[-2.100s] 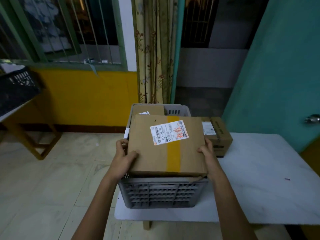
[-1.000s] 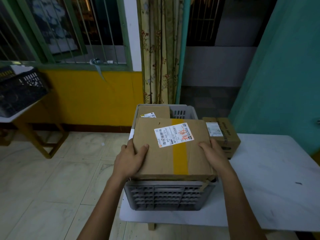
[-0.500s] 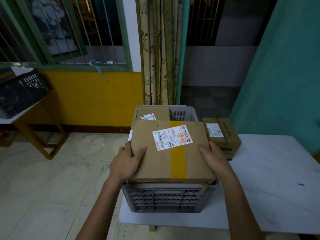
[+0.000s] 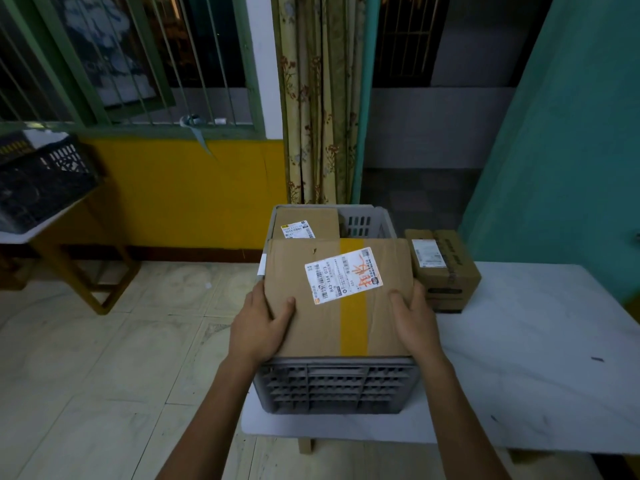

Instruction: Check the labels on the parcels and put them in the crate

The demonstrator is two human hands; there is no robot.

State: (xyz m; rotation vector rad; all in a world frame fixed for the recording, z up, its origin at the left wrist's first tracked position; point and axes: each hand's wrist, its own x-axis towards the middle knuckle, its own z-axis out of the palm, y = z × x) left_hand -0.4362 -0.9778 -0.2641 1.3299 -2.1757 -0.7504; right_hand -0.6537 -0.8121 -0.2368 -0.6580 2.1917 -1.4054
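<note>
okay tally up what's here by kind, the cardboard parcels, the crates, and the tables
Cardboard parcels: 3, namely the large parcel gripped by the left hand and right hand, the parcel in the grey crate, and the parcel on the white table.
Crates: 2, the grey crate and the black crate.
Tables: 2, the white table and the side table.
Total: 7.

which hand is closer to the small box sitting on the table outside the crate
Right. The right hand grips the big parcel's edge just beside the small box; the left hand is across the parcel.
</note>
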